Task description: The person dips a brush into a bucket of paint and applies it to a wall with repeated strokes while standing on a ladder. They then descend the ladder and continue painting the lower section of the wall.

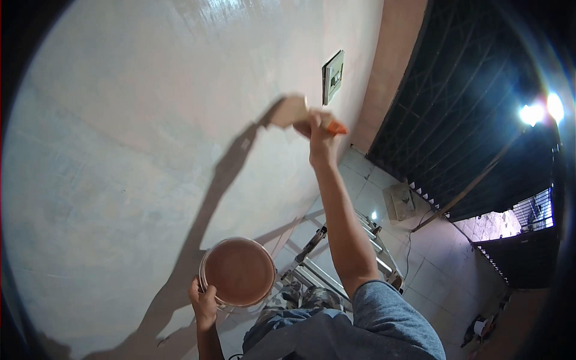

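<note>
Close in, gripping the rim of a bucket [239, 271] of brown paint with the left hand [204, 303], a ladder [336, 264] just right of it. Farther out, clasping an orange-handled brush [291, 112] in the right hand [321, 133], bristles flat against the wall [150, 120], a switch plate [333, 77] just beyond the knuckles.

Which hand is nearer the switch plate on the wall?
Right. The right hand, holding a brush, is just below the switch plate; the left hand holds the paint bucket far lower down.
</note>
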`<state>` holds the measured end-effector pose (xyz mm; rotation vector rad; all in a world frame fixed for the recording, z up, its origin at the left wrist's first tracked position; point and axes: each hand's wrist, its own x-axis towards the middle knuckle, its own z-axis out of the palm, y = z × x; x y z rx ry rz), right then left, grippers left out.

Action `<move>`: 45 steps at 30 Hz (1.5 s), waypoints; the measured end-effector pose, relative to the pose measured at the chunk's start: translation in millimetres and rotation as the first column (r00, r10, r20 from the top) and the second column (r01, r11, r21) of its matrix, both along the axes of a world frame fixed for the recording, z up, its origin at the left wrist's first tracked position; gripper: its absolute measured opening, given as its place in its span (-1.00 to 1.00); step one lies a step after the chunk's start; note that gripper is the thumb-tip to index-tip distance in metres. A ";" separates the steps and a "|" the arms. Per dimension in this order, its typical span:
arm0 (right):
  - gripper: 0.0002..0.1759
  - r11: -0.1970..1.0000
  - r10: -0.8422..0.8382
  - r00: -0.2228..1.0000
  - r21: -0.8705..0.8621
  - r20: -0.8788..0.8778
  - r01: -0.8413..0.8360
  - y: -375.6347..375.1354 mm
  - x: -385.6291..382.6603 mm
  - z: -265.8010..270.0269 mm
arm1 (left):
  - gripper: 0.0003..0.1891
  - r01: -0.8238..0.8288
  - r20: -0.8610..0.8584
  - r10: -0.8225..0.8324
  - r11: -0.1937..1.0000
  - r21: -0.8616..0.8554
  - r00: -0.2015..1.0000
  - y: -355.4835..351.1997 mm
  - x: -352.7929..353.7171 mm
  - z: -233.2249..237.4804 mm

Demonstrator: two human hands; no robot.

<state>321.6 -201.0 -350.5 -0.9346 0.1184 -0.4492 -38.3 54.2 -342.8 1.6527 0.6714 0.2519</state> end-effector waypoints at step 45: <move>-0.76 0.995 -0.096 0.956 -0.060 -0.278 0.082 -98.8 81.7 -136.7 | -0.75 -0.056 -0.137 0.059 0.998 0.027 0.989 20.6 -14.4 -16.9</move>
